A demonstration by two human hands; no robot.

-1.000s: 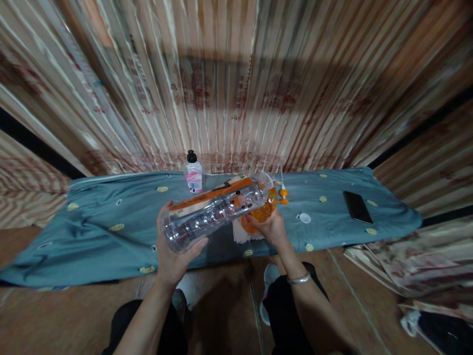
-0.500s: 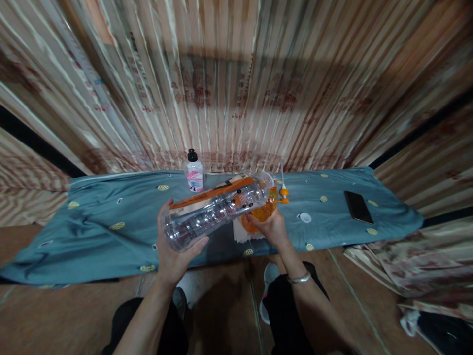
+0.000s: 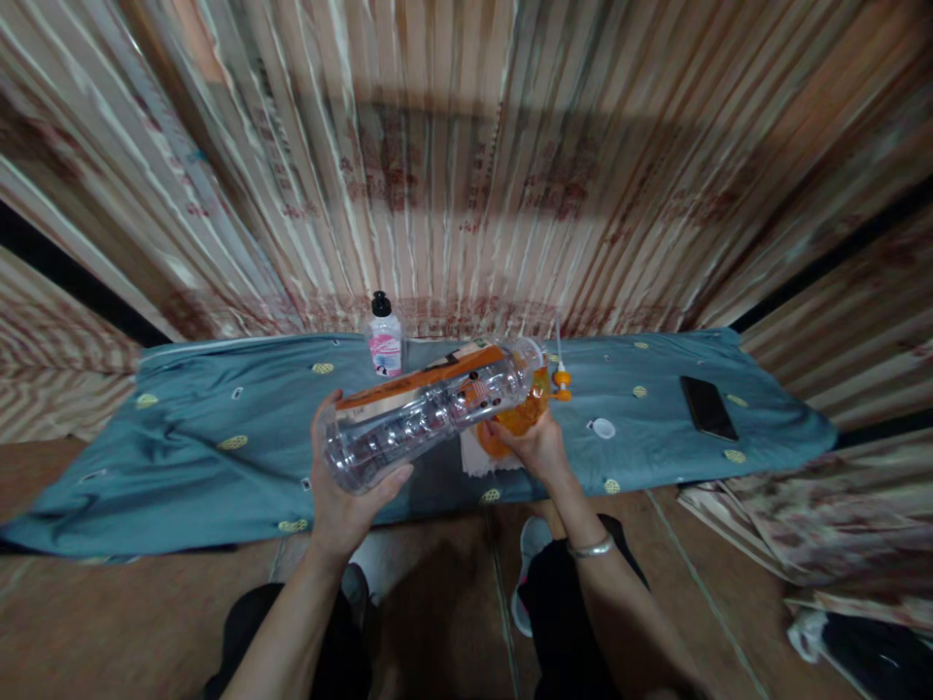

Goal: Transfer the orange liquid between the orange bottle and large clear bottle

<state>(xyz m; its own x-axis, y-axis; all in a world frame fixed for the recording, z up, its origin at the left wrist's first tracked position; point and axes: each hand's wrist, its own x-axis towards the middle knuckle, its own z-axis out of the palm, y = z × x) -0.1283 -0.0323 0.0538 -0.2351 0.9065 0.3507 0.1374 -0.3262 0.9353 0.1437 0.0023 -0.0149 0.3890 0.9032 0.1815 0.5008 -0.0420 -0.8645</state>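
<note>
You are holding a large clear bottle (image 3: 430, 413) aslant above the blue cloth (image 3: 190, 437), its base low at your left and its neck rising toward the right. Its orange label is facing mostly upward. The neck is overlapping the top of an orange bottle (image 3: 529, 408), so you cannot tell from here whether the two are touching.

Your left hand (image 3: 346, 506) is curving around the clear bottle's base, thumb along the underside, fingers mostly hidden behind it. Your right hand (image 3: 543, 447) is wrapping partly closed around the orange bottle, thumb showing on the near side. That bottle is standing over a white paper (image 3: 477, 461), whose ragged near edge is poking out below.

Just to its right, an orange pump top (image 3: 561, 386) is lying with its pale tube pointing away from you. A small white cap (image 3: 604, 428) is resting nearer to you, and a dark phone (image 3: 708, 408) is lying well off to the right. A black-topped bottle (image 3: 386, 348) is standing behind the clear one, near the striped curtain (image 3: 437, 243). You are wearing a silvery bracelet (image 3: 592, 548) on your right wrist.
</note>
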